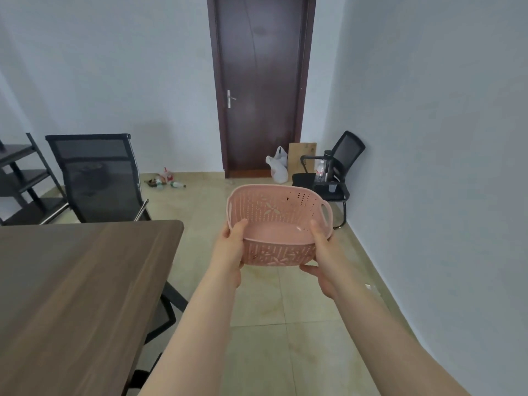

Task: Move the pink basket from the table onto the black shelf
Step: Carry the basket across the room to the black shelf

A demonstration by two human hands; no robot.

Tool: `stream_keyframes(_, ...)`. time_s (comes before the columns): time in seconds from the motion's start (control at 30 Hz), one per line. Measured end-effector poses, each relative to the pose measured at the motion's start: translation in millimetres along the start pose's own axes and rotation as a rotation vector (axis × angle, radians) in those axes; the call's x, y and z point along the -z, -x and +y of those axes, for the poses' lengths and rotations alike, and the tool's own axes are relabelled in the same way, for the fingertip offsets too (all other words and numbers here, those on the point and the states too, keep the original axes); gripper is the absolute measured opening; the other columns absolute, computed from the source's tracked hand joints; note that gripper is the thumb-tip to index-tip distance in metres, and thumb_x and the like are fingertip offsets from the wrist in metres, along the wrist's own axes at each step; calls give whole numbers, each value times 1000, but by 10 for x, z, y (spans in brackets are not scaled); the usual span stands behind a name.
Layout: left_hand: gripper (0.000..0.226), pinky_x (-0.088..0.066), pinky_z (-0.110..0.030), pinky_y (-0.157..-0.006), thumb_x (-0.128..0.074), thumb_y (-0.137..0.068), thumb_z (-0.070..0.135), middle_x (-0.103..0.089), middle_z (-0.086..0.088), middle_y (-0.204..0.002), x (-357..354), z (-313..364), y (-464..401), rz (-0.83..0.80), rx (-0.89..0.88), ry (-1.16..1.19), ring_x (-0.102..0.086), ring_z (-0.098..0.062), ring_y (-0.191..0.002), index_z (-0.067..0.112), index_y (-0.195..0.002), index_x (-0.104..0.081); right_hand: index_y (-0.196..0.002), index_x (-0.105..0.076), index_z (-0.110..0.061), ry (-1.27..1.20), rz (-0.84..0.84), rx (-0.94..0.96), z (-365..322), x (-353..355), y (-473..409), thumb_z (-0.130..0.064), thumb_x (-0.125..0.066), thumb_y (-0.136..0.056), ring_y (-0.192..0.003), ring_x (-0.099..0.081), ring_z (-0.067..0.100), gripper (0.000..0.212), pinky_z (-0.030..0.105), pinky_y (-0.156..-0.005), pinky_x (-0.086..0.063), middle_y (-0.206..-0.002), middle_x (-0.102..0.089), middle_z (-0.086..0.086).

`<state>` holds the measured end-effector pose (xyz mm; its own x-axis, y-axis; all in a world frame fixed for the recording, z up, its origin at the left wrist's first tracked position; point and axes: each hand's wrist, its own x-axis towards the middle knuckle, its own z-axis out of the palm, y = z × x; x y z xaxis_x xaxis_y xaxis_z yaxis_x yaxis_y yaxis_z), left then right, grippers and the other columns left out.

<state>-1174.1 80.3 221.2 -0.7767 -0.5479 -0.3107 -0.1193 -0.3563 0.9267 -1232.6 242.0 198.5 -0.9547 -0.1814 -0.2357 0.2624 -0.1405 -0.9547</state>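
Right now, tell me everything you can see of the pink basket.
The pink basket is an oval tub of what looks like plastic, with slotted walls, flower-shaped cutouts, a solid floor and a loop handle at its right end. It is empty and held in the air above the tiled floor, to the right of the table, tilted so its opening faces the camera. The left hand grips its left rim, thumb inside; the right hand grips the right rim, fingers underneath.

Single wide-angle view from head height, facing forward and slightly down across the room toward the door [261, 81] at top centre. Close on both forearms at lower centre; surface [71, 281] at lower left, walls bowed by the lens.
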Motion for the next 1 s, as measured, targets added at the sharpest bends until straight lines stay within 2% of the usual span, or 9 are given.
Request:
stream_keyframes(0.17,28,-43,-28,-58,-55,-94,35,-59,13,-93,-190,96,-566,27,5,17,-56,-8,-79,29,-121,-53,-139,-41,-34,16,-8,-10,-80,-116,-689,-51,-53,-94,-103,-62,18,49,39,-74,-51,-125,-60,-2)
stream_keyframes(0.27,23,-44,-28,-58,-55,-94,34,-59,12,-92,-357,119,-902,52,1,17,-56,-8,-78,31,-117,-53,-133,-42,-36,26,-32,-17,-117,-160,-1128,-52,-53,-94,-103,-62,17,43,41,-76,-50,-125,-60,-3)
stream_keyframes(0.47,21,-43,-28,-63,-55,-93,36,-58,12,-88,-901,272,-1765,108,-8,21,-56,-10,-75,30,-113,-50,-149,-35,-33,52,-69,-11,-346,-163,-2223,-57,-51,-93,-116,-59,28,63,44,-81,-50,-137,-56,1)
stream_keyframes(0.57,22,-43,-28,-65,-55,-93,36,-57,13,-88,-1209,419,-2171,132,-5,26,-54,-8,-75,30,-114,-51,-148,-36,-29,71,-60,-24,-549,-149,-2732,-56,-52,-93,-116,-59,29,64,45,-82,-51,-140,-55,4)
stream_keyframes(0.7,21,-42,-27,-61,-55,-93,35,-59,10,-86,-1516,551,-2670,161,-9,53,-55,-9,-72,28,-113,-53,-148,-37,-29,91,-115,-22,-773,-172,-3358,-55,-52,-93,-118,-59,29,62,49,-91,-51,-140,-56,3)
stream_keyframes(0.8,22,-40,-28,-62,-55,-93,36,-60,10,-87,-1653,628,-3019,186,-11,66,-54,-10,-72,28,-114,-53,-148,-36,-30,102,-157,-28,-900,-240,-3761,-52,-51,-95,-116,-59,28,60,44,-81,-50,-138,-57,2)
stream_keyframes(0.9,24,-41,-27,-62,-55,-93,34,-59,9,-88,-1755,716,-3356,200,-16,77,-54,-10,-73,26,-116,-54,-145,-39,-31,103,-179,-31,-964,-337,-4118,-54,-51,-94,-114,-59,27,57,45,-84,-49,-132,-58,0)
stream_keyframes(1.0,23,-42,-27,-60,-55,-93,34,-59,8,-88,-1819,769,-3739,215,-1,81,-55,-11,-72,25,-114,-54,-141,-41,-33,101,-204,-46,-989,-470,-4477,-52,-50,-96,-100,-61,19,50,38,-76,-50,-120,-59,-4)
